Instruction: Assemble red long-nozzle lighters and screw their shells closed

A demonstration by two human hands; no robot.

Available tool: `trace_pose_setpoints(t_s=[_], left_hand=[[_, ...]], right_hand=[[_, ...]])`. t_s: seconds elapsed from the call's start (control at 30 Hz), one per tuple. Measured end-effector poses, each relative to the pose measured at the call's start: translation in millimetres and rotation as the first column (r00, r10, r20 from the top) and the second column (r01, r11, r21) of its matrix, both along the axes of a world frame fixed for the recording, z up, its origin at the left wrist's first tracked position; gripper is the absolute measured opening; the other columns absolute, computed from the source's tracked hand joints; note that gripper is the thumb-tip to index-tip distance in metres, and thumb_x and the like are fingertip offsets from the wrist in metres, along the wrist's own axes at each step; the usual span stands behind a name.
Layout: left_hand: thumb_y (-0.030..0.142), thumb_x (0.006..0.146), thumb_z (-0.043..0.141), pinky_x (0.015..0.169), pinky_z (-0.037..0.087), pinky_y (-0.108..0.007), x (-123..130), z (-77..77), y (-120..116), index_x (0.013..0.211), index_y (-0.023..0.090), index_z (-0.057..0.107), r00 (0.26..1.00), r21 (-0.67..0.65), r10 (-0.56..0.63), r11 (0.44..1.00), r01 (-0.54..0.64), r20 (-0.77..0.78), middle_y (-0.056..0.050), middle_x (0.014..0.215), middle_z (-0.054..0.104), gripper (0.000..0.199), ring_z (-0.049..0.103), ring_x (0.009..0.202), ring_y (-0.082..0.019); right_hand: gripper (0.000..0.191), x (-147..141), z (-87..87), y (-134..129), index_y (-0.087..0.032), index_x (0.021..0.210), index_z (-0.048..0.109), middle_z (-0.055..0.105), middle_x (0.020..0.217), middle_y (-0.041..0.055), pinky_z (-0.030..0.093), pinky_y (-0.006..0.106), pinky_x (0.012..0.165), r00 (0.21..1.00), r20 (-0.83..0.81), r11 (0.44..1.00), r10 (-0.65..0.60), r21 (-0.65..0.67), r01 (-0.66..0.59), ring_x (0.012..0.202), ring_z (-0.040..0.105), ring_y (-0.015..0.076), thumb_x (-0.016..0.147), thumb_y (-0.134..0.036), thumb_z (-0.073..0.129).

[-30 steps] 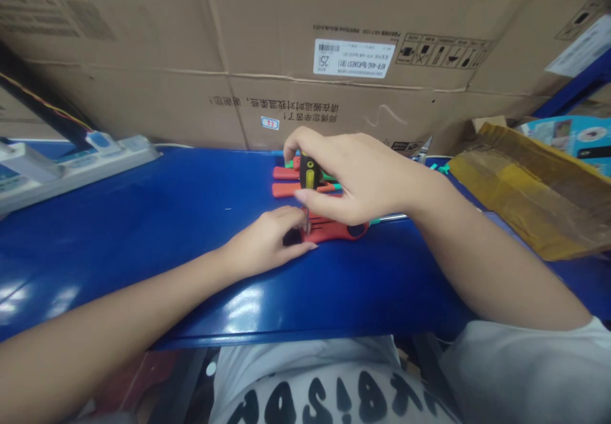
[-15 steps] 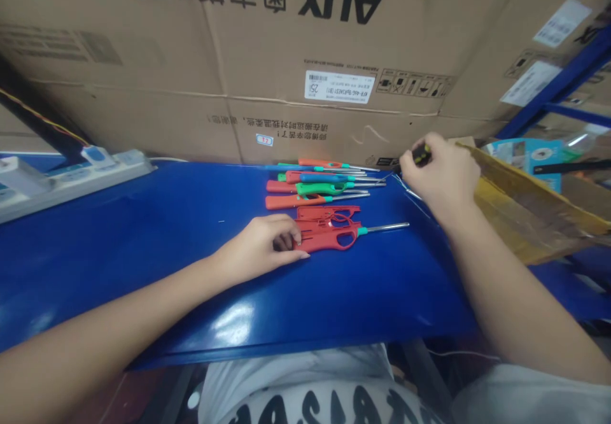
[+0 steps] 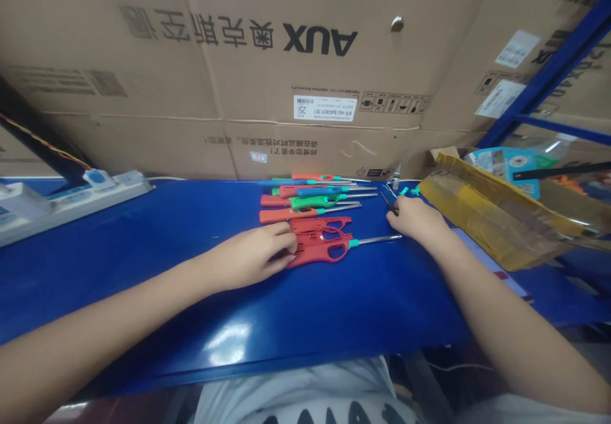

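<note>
Red lighter [image 3: 315,254] held at 9 o'clock end by half-curled left hand [image 3: 260,252]; screwdriver [image 3: 393,209] seemingly gripped by curled right hand [image 3: 420,218]

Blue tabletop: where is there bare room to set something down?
Bare patches: between the power strip and left hand, bar one sliver; and between the opened red lighter and the near edge. Crowded: where lighters lie before the cardboard box, and around the right hand.

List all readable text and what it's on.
All upside down:
"AUX": carton
"奥克斯空调": carton, last character smeared
"师傅您辛苦了!": carton
"请在搬运时对我温柔些": carton
"25", "KFR-46G": white label

Unreadable: small sticker, right-side labels, all other print.
Shirt lettering: cut off.
</note>
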State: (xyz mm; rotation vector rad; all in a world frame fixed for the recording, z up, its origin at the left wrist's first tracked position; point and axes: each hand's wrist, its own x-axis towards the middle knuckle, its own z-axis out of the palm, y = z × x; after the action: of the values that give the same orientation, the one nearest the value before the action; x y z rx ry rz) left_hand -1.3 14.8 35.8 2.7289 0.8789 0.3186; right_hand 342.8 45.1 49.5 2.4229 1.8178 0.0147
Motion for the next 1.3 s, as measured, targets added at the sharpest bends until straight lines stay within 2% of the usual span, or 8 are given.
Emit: trace_pose_setpoints(t_s=[0.2, 0.3, 0.43, 0.5, 0.6, 0.87, 1.07, 1.3], left_hand=[[0.026, 0.102, 0.046, 0.061, 0.042, -0.029, 6.9, 3.3, 7.8, 0.09, 0.018, 0.059, 0.97, 0.277, -0.104, 0.947, 0.165, -0.221, -0.005, 0.088, 0.062, 0.018, 0.059, 0.068, -0.017], [0.025, 0.103, 0.044, 0.059, 0.042, -0.03, 8.6, -1.1, 13.6, 0.088, 0.017, 0.059, 0.953, 0.344, -0.164, 0.906, 0.247, -0.254, -0.005, 0.081, 0.063, 0.023, 0.058, 0.064, -0.018], [0.022, 0.104, 0.044, 0.059, 0.043, -0.029, 9.5, -7.1, 16.3, 0.083, 0.016, 0.061, 0.951, 0.408, -0.195, 0.869, 0.281, -0.238, -0.007, 0.079, 0.066, 0.028, 0.06, 0.063, -0.018], [0.023, 0.104, 0.042, 0.06, 0.045, -0.029, 10.8, -7.1, 14.3, 0.083, 0.016, 0.063, 0.958, 0.416, -0.162, 0.874, 0.251, -0.236, -0.007, 0.078, 0.067, 0.031, 0.062, 0.065, -0.018], [0.028, 0.105, 0.042, 0.06, 0.045, -0.027, 12.7, 0.1, 10.2, 0.085, 0.016, 0.066, 0.974, 0.392, -0.026, 0.913, 0.114, -0.224, -0.007, 0.081, 0.069, 0.033, 0.065, 0.068, -0.018], [0.033, 0.102, 0.042, 0.056, 0.04, -0.028, -21.4, 17.9, 19.4, 0.085, 0.019, 0.063, 0.91, 0.322, 0.31, 0.921, -0.217, -0.274, -0.006, 0.088, 0.072, 0.031, 0.068, 0.073, -0.022], [0.037, 0.104, 0.035, 0.053, 0.038, -0.029, -63.6, -5.9, 28.9, 0.084, 0.019, 0.061, 0.868, 0.355, 0.365, 0.903, -0.242, -0.336, -0.007, 0.087, 0.066, 0.038, 0.065, 0.07, -0.021], [0.04, 0.106, 0.031, 0.055, 0.04, -0.03, -75.8, -9.1, 32.0, 0.088, 0.019, 0.059, 0.872, 0.417, 0.386, 0.875, -0.244, -0.3, -0.007, 0.087, 0.064, 0.039, 0.063, 0.071, -0.021]], right_hand=[[0.037, 6.8, 3.5, -4.5, -0.01, 0.113, 0.065, 0.066, 0.119, 0.0272, 0.054, 0.048, 0.079, 0.998, -0.017, 0.997, 0.054, 0.058, -0.053, 0.109, 0.065, 0.041, 0.092, -0.035, 0.048], [0.039, -1.4, 3.0, -8.7, -0.013, 0.116, 0.062, 0.062, 0.126, 0.0246, 0.051, 0.05, 0.088, 0.973, -0.042, 0.945, 0.227, 0.251, -0.21, 0.12, 0.057, 0.0391, 0.096, -0.042, 0.045], [0.031, -26.3, -3.5, -18.1, -0.019, 0.105, 0.063, 0.067, 0.111, 0.0127, 0.049, 0.04, 0.093, 0.638, -0.17, 0.633, 0.751, 0.462, -0.622, 0.107, 0.061, 0.0255, 0.101, -0.043, 0.045], [0.033, -39.0, -7.3, -23.9, -0.019, 0.109, 0.064, 0.068, 0.11, 0.011, 0.048, 0.04, 0.092, 0.472, -0.172, 0.5, 0.865, 0.38, -0.778, 0.105, 0.061, 0.0252, 0.099, -0.048, 0.051], [0.04, -49.3, -11.6, -29.1, -0.018, 0.107, 0.065, 0.068, 0.103, 0.01, 0.047, 0.039, 0.087, 0.368, -0.189, 0.408, 0.911, 0.268, -0.873, 0.095, 0.061, 0.0244, 0.093, -0.055, 0.059], [0.04, -34.2, -7.9, -24.5, -0.019, 0.111, 0.061, 0.065, 0.107, 0.0094, 0.046, 0.035, 0.084, 0.38, -0.346, 0.476, 0.858, 0.26, -0.84, 0.098, 0.059, 0.0231, 0.089, -0.052, 0.068], [0.028, -17.7, -1.4, -20.1, -0.018, 0.095, 0.06, 0.063, 0.091, 0.0052, 0.042, 0.03, 0.07, 0.516, -0.397, 0.608, 0.759, 0.148, -0.78, 0.078, 0.054, 0.0182, 0.087, -0.044, 0.068], [0.025, -14.8, -1.3, -19.6, -0.019, 0.088, 0.059, 0.062, 0.083, 0.003, 0.038, 0.029, 0.064, 0.523, -0.477, 0.619, 0.706, 0.058, -0.783, 0.07, 0.053, 0.0157, 0.093, -0.044, 0.059]])
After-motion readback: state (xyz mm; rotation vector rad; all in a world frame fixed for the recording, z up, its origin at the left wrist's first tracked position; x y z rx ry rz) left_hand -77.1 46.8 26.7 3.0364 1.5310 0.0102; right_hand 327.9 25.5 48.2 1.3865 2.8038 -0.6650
